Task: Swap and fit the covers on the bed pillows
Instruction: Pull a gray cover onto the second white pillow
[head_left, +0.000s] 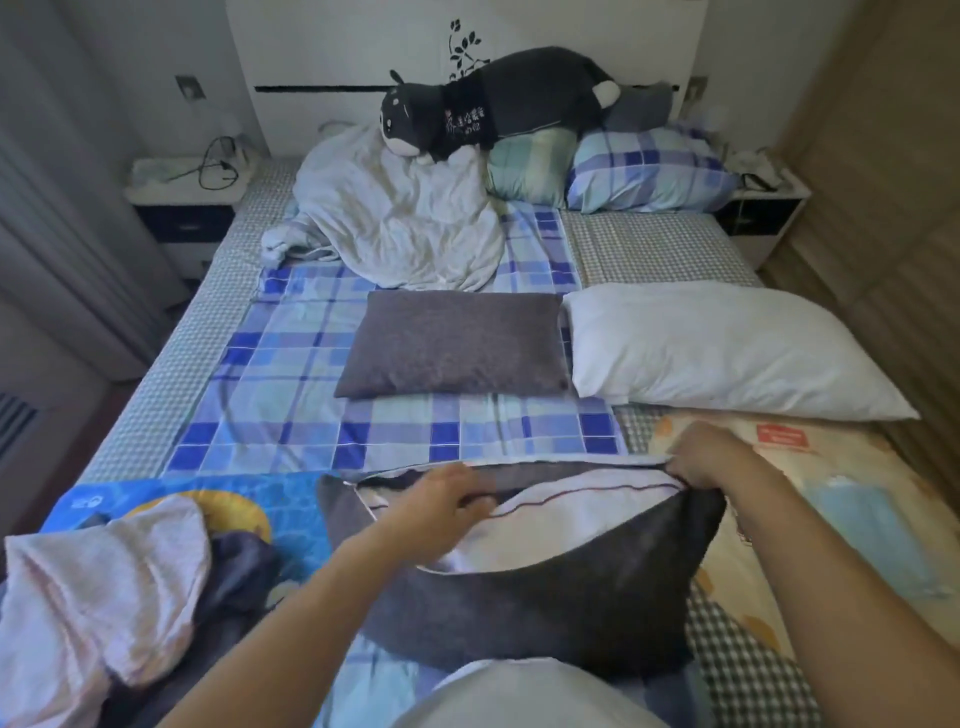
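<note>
Mid-stuffing, looks like: left hand (447, 499) and right hand (711, 457) each grip the mouth of the grey cover (545, 613), white pillow (550, 525) between them. Next it probably needs pushing deeper in.

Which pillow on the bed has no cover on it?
The plain white pillow on the right. The grey pillow beside it is covered, and the blue checked pillow at the headboard wears a patterned cover.
</note>
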